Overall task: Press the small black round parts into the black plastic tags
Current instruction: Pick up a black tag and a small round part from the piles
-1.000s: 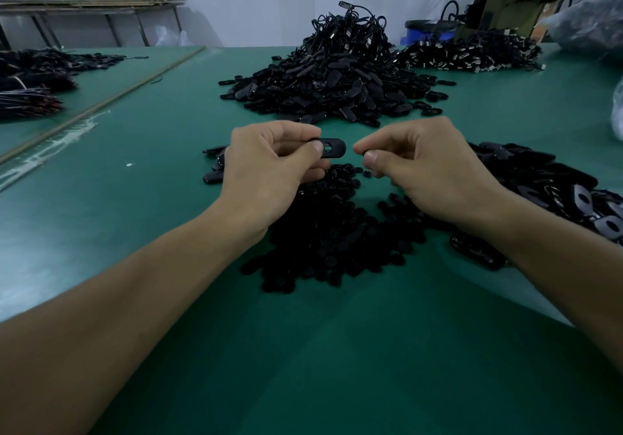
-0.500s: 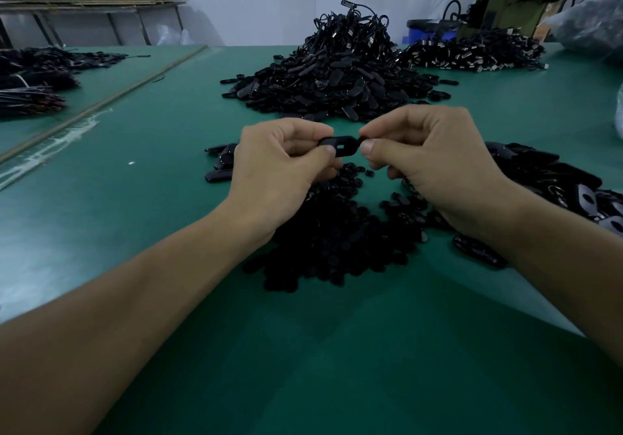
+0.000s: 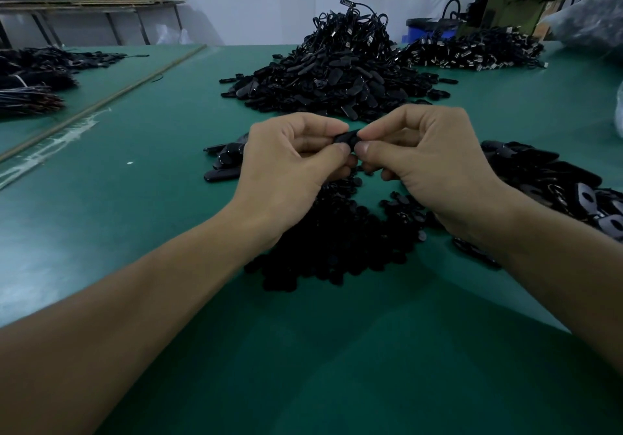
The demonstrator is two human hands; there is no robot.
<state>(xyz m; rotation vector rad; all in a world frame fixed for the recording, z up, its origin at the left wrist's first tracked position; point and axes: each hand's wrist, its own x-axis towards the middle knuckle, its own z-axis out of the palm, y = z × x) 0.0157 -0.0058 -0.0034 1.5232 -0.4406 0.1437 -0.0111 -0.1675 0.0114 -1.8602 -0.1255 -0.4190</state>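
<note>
Both hands meet above the green table [image 3: 135, 218] over a heap of small black round parts [image 3: 340, 242]. My left hand [image 3: 290, 168] pinches a black plastic tag [image 3: 345, 137] between thumb and forefinger. My right hand [image 3: 424, 161] pinches the tag's other end, thumb tip against the left thumb. Only a short stretch of the tag shows between the fingertips; the round part itself is hidden there.
A big pile of black tags [image 3: 323, 77] lies behind the hands, another pile with metal ends [image 3: 472, 50] at the back right. More tags [image 3: 556, 181] spread to the right, a few [image 3: 222, 164] left of my left hand. Dark bundles [image 3: 30, 77] lie far left.
My right hand moved left and closed onto the tag held by my left hand. Both hands rose slightly and the gap between the thumbs closed, covering the tag's hole.
</note>
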